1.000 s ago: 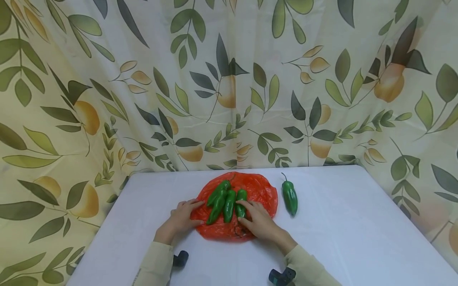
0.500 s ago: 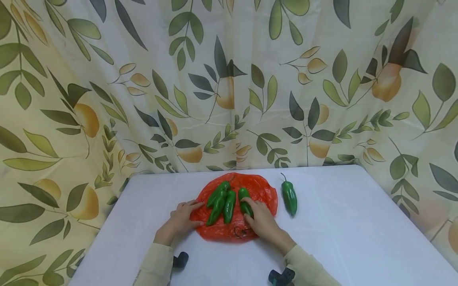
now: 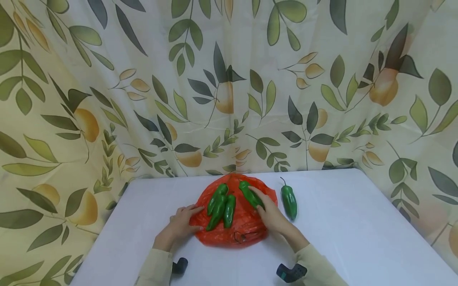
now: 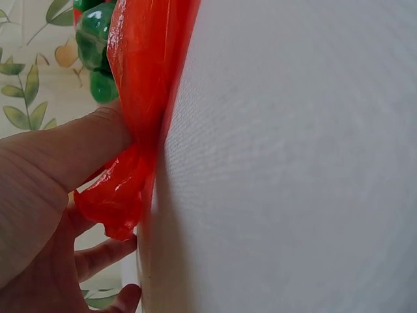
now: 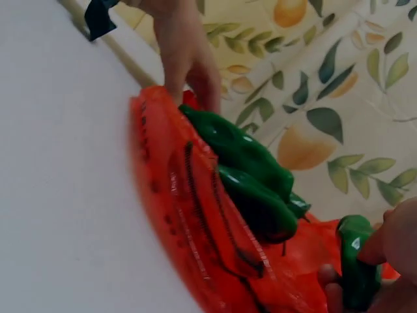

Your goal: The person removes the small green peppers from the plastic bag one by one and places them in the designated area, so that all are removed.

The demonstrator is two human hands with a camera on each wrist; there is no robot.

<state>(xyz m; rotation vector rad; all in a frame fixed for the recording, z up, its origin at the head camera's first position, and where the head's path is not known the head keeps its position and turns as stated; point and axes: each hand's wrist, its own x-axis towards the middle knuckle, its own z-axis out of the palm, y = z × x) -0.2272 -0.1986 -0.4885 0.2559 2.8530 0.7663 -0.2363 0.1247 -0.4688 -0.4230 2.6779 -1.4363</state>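
A crumpled red plastic bag [image 3: 247, 232] lies flat on the white table, with three green peppers [image 3: 217, 210] side by side on its left half. My right hand [image 3: 271, 214] grips another green pepper [image 3: 249, 193] between thumb and fingers, above the bag's right part. In the right wrist view that pepper [image 5: 355, 261] sits tilted in the fingers. At the bag's left edge is my left hand [image 3: 181, 223]. The left wrist view shows its thumb and fingers pinching a fold of the red bag [image 4: 143, 72], fingertips close to the tabletop.
Just right of the bag, a single green pepper [image 3: 289, 202] lies on the white table [image 3: 340, 222], its stem pointing away. A patterned curtain [image 3: 229, 99] hangs behind the table's far edge and along the sides. Dark wrist cameras [image 3: 291, 273] sit near both sleeves.
The gripped pepper has been drawn away from the other three, to the right, and turned aslant. My right hand has moved with it. The left hand stays at the bag's edge.
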